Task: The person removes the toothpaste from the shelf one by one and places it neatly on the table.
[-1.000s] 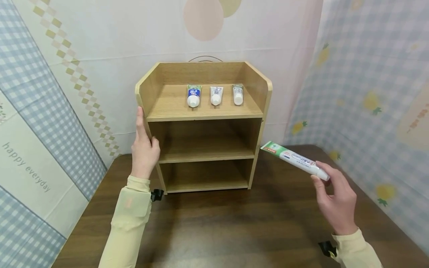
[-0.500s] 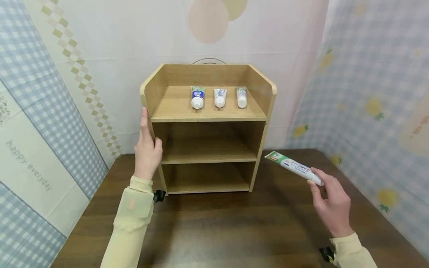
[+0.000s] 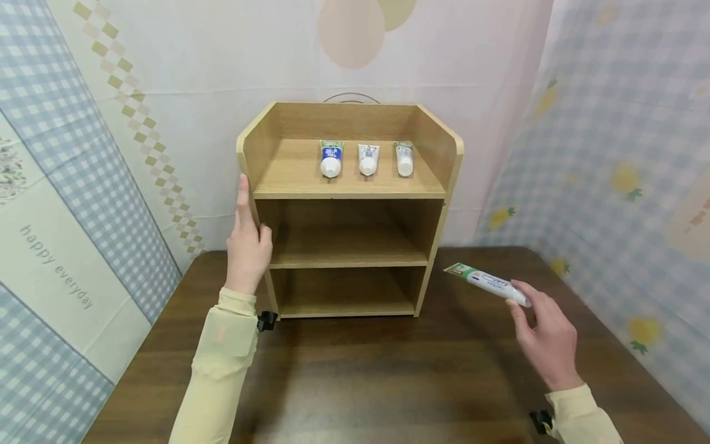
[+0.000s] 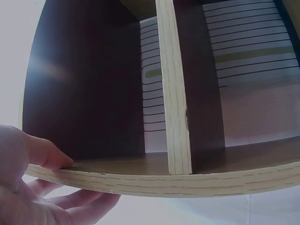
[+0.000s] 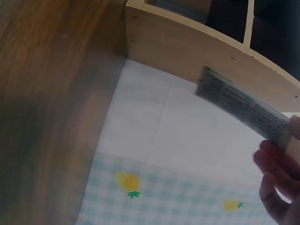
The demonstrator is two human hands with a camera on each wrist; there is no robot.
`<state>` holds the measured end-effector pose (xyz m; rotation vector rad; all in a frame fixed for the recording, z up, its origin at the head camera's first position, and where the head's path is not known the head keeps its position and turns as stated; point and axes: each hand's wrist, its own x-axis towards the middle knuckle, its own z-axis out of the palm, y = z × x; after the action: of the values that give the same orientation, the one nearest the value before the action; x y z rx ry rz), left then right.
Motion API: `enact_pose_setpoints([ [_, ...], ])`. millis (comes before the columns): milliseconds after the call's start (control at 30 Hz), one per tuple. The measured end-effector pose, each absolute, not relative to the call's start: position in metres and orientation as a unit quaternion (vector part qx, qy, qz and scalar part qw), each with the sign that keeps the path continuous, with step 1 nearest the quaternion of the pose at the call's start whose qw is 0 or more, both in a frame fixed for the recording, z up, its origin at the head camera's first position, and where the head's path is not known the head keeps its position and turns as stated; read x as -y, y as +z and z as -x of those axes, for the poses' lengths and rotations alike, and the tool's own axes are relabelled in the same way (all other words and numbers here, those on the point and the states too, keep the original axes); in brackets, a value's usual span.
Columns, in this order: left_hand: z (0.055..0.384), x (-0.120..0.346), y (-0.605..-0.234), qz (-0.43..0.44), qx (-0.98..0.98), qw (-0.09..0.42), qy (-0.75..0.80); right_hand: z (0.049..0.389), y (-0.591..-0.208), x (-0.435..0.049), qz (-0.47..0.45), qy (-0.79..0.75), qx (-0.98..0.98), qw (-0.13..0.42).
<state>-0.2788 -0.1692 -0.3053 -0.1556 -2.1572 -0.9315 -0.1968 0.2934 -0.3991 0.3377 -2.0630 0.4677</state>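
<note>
A small wooden shelf with a raised back and sides stands on the table. My left hand grips its left side panel; in the left wrist view, the thumb lies on the inner face and the fingers are outside. To the right of the shelf, my right hand pinches a white and green toothpaste tube by its cap end, above the table. The tube's flat green end points left toward the shelf. Three more toothpaste tubes lie on the top board: a blue and green one, a white one and a pale green one.
The dark wooden table spreads in front of the shelf. A pale curtain hangs behind, and a checked cloth with pineapples runs along the right side. Below the top board are two open compartments.
My right hand has moved slightly left and down with the toothpaste tube. The left hand keeps its grip on the shelf side. The head view has shifted a little.
</note>
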Motion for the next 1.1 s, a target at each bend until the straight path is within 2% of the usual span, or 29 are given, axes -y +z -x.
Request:
enact_pose_setpoints([
  [233, 0.281, 0.168, -0.305, 0.064, 0.842, 0.395, -0.361, 0.205, -0.405, -0.292, -0.134, 0.159, 0.877, 0.434],
  [1100, 0.283, 0.168, -0.310, 0.051, 0.845, 0.403, -0.349, 0.206, -0.432, -0.299, -0.133, 0.113, 0.924, 0.339],
])
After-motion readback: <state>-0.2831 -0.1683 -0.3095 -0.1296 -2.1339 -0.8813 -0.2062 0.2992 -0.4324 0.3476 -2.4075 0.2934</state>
